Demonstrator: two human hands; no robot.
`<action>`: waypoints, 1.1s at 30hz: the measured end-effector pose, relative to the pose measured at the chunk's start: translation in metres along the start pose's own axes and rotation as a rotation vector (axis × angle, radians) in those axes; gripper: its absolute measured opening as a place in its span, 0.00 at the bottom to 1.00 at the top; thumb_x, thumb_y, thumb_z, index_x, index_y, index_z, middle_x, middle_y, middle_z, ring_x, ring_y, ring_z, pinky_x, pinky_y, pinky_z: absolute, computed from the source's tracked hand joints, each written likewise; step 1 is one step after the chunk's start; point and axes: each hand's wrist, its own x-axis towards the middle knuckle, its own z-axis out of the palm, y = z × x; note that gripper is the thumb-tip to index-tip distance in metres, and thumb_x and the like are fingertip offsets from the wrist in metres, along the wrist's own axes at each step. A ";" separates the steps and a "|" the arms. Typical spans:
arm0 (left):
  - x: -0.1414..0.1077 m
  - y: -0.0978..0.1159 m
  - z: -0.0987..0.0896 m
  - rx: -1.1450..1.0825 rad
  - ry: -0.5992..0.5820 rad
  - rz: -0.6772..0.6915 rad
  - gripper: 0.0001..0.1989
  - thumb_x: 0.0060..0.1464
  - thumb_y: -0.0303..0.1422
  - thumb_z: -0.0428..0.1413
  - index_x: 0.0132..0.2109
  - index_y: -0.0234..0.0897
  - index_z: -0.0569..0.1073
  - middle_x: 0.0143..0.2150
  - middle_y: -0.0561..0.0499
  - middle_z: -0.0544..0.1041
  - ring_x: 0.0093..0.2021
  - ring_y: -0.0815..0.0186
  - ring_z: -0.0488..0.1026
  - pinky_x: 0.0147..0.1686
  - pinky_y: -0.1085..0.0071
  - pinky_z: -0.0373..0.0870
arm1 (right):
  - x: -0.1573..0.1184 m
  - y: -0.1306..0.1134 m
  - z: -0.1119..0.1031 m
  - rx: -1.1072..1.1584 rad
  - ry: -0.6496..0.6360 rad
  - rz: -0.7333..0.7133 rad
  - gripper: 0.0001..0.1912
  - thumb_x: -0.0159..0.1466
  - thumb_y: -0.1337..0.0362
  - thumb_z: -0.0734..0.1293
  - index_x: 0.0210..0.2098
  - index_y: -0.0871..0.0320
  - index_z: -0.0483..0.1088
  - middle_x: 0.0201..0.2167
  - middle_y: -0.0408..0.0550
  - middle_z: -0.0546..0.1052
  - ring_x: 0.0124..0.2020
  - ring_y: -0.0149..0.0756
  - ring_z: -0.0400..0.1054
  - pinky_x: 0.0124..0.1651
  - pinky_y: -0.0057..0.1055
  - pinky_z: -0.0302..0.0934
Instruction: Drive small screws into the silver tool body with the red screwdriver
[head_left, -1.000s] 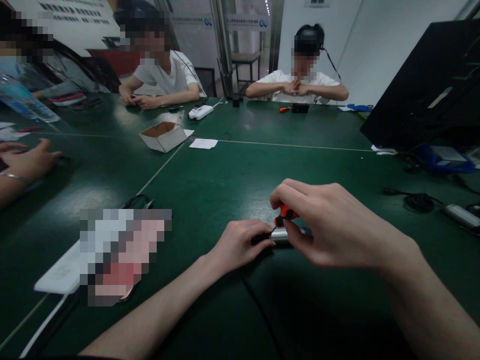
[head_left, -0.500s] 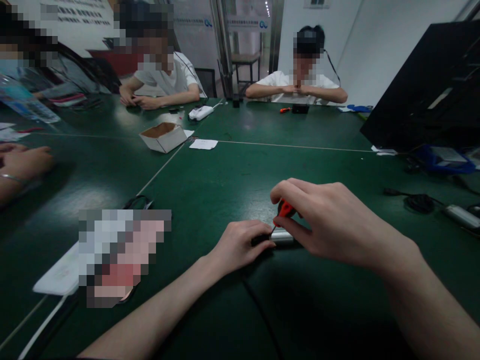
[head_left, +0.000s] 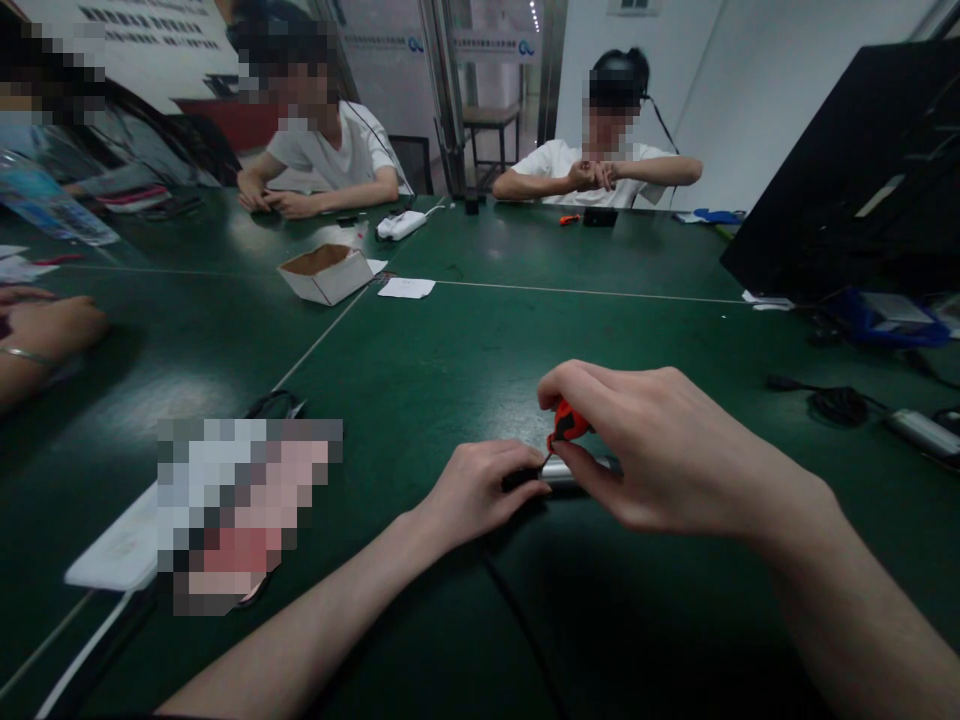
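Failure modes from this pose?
The screwdriver meets the silver bar at a slant, so its tip could slip off.

The left hand grips the bar's black end right beside that tip; a slip might jab its fingers.

The black cable runs across the table below the left hand; a snag could perhaps tug the work.
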 end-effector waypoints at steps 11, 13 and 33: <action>-0.001 -0.001 0.000 -0.010 -0.015 -0.029 0.07 0.60 0.34 0.57 0.43 0.36 0.76 0.40 0.49 0.79 0.39 0.63 0.76 0.39 0.70 0.71 | -0.001 -0.001 0.003 -0.060 0.007 0.016 0.14 0.63 0.69 0.63 0.47 0.56 0.59 0.37 0.42 0.71 0.28 0.31 0.65 0.25 0.27 0.49; -0.001 -0.001 0.001 0.003 -0.009 -0.019 0.06 0.60 0.34 0.57 0.42 0.37 0.76 0.40 0.50 0.79 0.38 0.63 0.76 0.38 0.70 0.71 | 0.000 0.000 0.003 -0.103 0.027 0.016 0.11 0.64 0.67 0.64 0.45 0.55 0.59 0.36 0.41 0.71 0.27 0.31 0.64 0.25 0.27 0.48; -0.001 -0.001 0.001 0.027 0.006 -0.013 0.06 0.59 0.34 0.57 0.42 0.37 0.76 0.38 0.50 0.79 0.37 0.65 0.76 0.36 0.72 0.70 | 0.001 0.001 0.006 -0.153 0.089 -0.032 0.10 0.64 0.63 0.66 0.42 0.56 0.60 0.34 0.41 0.69 0.26 0.29 0.62 0.24 0.26 0.47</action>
